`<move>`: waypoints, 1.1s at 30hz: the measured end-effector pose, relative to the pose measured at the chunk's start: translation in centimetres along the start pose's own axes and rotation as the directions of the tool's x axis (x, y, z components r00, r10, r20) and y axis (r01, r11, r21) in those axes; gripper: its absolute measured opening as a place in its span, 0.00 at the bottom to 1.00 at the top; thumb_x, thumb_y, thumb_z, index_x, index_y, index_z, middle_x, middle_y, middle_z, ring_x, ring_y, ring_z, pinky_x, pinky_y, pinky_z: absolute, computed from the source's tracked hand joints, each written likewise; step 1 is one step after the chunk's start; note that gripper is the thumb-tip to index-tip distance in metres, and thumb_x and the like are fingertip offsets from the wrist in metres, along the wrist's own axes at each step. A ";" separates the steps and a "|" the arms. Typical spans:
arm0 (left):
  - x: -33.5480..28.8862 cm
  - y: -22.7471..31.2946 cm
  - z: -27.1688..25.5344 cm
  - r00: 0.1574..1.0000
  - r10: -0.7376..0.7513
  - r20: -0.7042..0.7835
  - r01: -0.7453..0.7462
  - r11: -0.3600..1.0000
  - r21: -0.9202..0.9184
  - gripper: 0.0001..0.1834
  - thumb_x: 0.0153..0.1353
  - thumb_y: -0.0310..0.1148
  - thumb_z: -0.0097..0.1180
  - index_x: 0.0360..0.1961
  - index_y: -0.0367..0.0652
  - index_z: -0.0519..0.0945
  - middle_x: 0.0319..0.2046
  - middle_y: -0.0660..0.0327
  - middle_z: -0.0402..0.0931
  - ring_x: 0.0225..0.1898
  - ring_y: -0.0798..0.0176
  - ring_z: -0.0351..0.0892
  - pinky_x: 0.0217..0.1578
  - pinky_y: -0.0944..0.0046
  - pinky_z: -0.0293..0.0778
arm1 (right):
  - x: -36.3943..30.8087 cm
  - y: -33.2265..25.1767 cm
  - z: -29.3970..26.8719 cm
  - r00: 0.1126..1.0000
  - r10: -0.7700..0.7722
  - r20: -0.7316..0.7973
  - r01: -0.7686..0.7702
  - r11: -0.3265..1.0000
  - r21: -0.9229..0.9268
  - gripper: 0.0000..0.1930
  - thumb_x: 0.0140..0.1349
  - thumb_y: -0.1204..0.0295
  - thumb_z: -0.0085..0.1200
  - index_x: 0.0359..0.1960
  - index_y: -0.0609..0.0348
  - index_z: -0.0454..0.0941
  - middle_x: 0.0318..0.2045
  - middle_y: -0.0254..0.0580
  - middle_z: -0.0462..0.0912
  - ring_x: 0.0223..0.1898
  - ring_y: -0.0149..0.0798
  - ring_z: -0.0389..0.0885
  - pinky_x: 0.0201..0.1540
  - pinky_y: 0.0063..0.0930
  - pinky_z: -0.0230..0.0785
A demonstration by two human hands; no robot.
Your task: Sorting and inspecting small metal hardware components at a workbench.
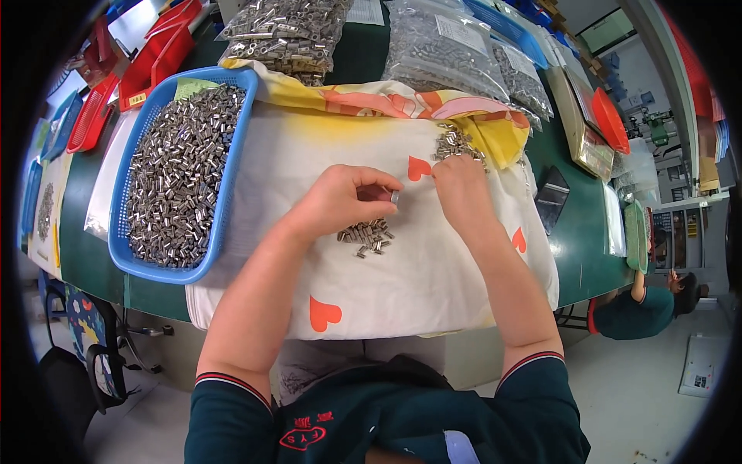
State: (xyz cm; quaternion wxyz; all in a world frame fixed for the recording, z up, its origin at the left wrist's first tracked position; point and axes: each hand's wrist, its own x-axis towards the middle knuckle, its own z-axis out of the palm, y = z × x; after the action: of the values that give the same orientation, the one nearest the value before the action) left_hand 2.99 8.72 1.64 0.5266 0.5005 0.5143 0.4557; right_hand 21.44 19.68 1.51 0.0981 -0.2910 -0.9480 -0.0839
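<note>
My left hand (340,199) is closed with the thumb and fingers curled round a small shiny metal piece (395,197), its end showing at the fingertips. Just below that hand lies a small pile of short metal sleeves (366,236) on the white cloth (410,286) with red hearts. My right hand (466,189) reaches forward, its fingers bent together at the near edge of a second pile of small metal pieces (456,141). What those fingers pinch, if anything, is hidden.
A blue basket (116,209) full of short metal sleeves stands left of the cloth. Bags of metal parts (286,31) and further bags (440,50) lie at the back. A dark phone-like object (552,197) is on the right; farther right, another person (634,313) is seated.
</note>
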 end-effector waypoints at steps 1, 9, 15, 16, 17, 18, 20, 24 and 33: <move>0.0 0.1 -0.1 1.000 -0.027 -0.004 0.027 0.999 0.032 0.14 0.47 0.25 0.58 0.38 0.37 0.77 0.26 0.64 0.76 0.29 0.76 0.73 0.32 0.75 0.71 | -0.1 0.1 -0.1 1.000 -0.001 0.002 0.001 1.000 0.001 0.03 0.42 0.79 0.47 0.20 0.59 0.73 0.23 0.40 0.73 0.31 0.40 0.71 0.36 0.33 0.62; 0.1 -0.1 -0.7 0.999 -0.023 -0.045 0.019 0.997 -0.077 0.14 0.48 0.24 0.57 0.38 0.35 0.76 0.26 0.65 0.76 0.29 0.76 0.73 0.32 0.76 0.71 | 0.4 0.4 0.1 0.995 0.064 -0.081 -0.060 0.997 0.051 0.06 0.43 0.79 0.47 0.24 0.61 0.74 0.23 0.42 0.75 0.30 0.43 0.72 0.34 0.33 0.64; 0.5 -0.6 -0.6 0.999 -0.021 -0.025 0.014 0.965 -0.263 0.15 0.49 0.23 0.56 0.40 0.34 0.75 0.28 0.66 0.75 0.30 0.76 0.72 0.33 0.76 0.70 | -0.3 -3.2 -1.9 0.890 0.388 0.241 -0.285 0.060 0.957 0.04 0.48 0.79 0.52 0.28 0.62 0.74 0.24 0.34 0.75 0.27 0.27 0.73 0.33 0.19 0.65; 0.5 -0.7 -0.7 1.000 -0.013 -0.025 0.004 0.950 -0.312 0.15 0.49 0.22 0.56 0.41 0.34 0.75 0.29 0.66 0.74 0.30 0.76 0.72 0.33 0.76 0.70 | -0.3 -4.0 -1.9 0.890 0.388 0.241 -0.283 0.053 0.958 0.04 0.48 0.79 0.52 0.28 0.62 0.74 0.24 0.34 0.75 0.27 0.27 0.73 0.33 0.19 0.65; 0.4 -0.6 -0.8 1.000 -0.017 -0.025 0.009 0.952 -0.307 0.15 0.49 0.22 0.56 0.41 0.34 0.75 0.29 0.66 0.74 0.30 0.76 0.72 0.33 0.76 0.70 | -0.2 -4.7 -1.7 0.902 0.369 0.223 -0.241 0.003 0.971 0.05 0.49 0.79 0.52 0.29 0.62 0.74 0.24 0.32 0.75 0.27 0.24 0.72 0.33 0.17 0.65; 0.4 -0.6 -0.8 1.000 -0.015 -0.021 0.007 0.941 -0.338 0.15 0.49 0.22 0.56 0.41 0.34 0.75 0.29 0.66 0.74 0.30 0.77 0.72 0.33 0.76 0.70 | -0.3 -5.0 -1.6 0.914 0.350 0.204 -0.201 -0.046 0.979 0.05 0.49 0.79 0.53 0.29 0.63 0.74 0.25 0.31 0.75 0.28 0.21 0.71 0.33 0.15 0.65; 0.4 -0.5 -0.8 1.000 -0.015 -0.018 0.007 0.930 -0.369 0.16 0.49 0.22 0.56 0.42 0.35 0.75 0.29 0.66 0.74 0.30 0.77 0.72 0.33 0.76 0.70 | -0.3 -5.1 -1.5 0.912 0.365 0.186 -0.218 0.046 0.975 0.05 0.49 0.79 0.53 0.29 0.63 0.74 0.25 0.31 0.76 0.28 0.22 0.72 0.33 0.17 0.66; 0.4 -0.6 -0.6 0.999 -0.030 -0.031 0.018 0.940 -0.340 0.15 0.50 0.22 0.55 0.42 0.35 0.75 0.29 0.65 0.75 0.31 0.76 0.72 0.33 0.76 0.71 | -0.2 -5.7 -1.9 0.921 0.386 -0.054 -0.109 0.388 0.915 0.05 0.47 0.81 0.53 0.27 0.62 0.74 0.25 0.35 0.77 0.26 0.27 0.73 0.31 0.19 0.67; 0.0 -0.3 -0.4 0.996 -0.033 -0.077 0.004 0.938 -0.347 0.15 0.51 0.22 0.54 0.42 0.33 0.74 0.32 0.62 0.76 0.33 0.74 0.74 0.35 0.75 0.71 | -0.5 -6.4 -1.4 0.902 0.384 -0.198 -0.018 0.492 0.870 0.06 0.47 0.79 0.54 0.29 0.61 0.75 0.28 0.38 0.76 0.32 0.35 0.73 0.35 0.25 0.66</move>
State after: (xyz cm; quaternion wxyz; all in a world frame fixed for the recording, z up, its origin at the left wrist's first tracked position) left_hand 2.62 8.75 1.34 0.5892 0.3760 0.4518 0.5544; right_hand 18.45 13.86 2.12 0.4120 -0.2947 -0.7876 0.3509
